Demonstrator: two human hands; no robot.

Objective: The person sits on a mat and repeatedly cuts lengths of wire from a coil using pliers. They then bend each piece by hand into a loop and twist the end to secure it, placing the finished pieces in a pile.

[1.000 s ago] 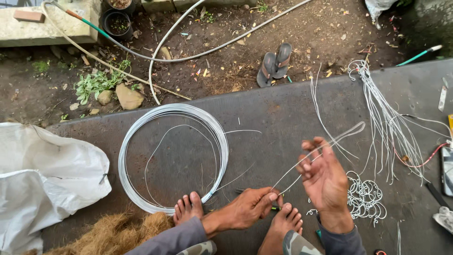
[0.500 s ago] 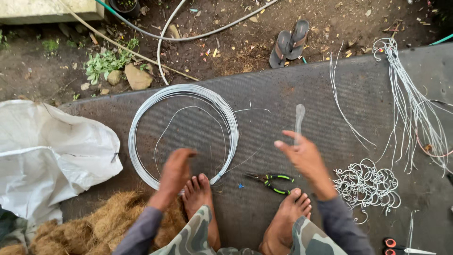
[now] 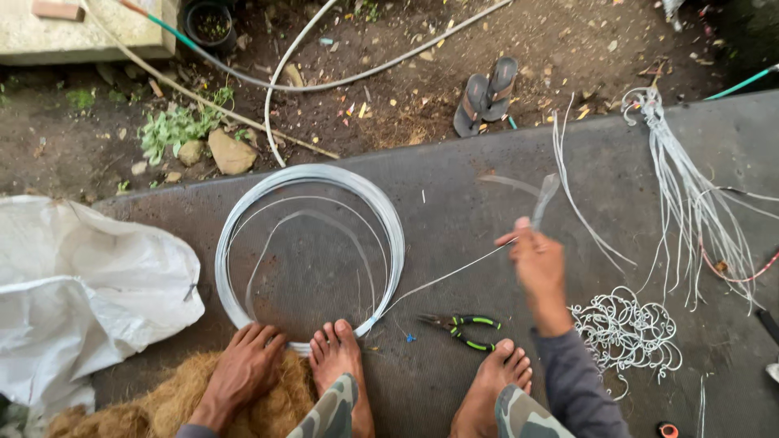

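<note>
A large coil of silver wire (image 3: 308, 243) lies flat on the dark concrete slab (image 3: 454, 162). My left hand (image 3: 243, 369) rests flat on brown coconut fibre (image 3: 162, 410), touching the coil's near edge beside my left foot (image 3: 341, 365). My right hand (image 3: 535, 268) is raised and closed on a strand of wire (image 3: 454, 274) that runs back to the coil; the bent end (image 3: 542, 199) sticks up, blurred. Green-handled pliers (image 3: 462, 328) lie between my feet.
A pile of small bent wire hooks (image 3: 625, 332) sits right of my right foot (image 3: 495, 389). Long cut wires (image 3: 690, 195) spread at the right. A white sack (image 3: 73, 292) lies left. Sandals (image 3: 485, 93), hoses and stones lie on the dirt beyond.
My left hand dropped from the wire to the fibre by the coil's edge. My right hand pulled the strand up and to the right. The view tilted slightly.
</note>
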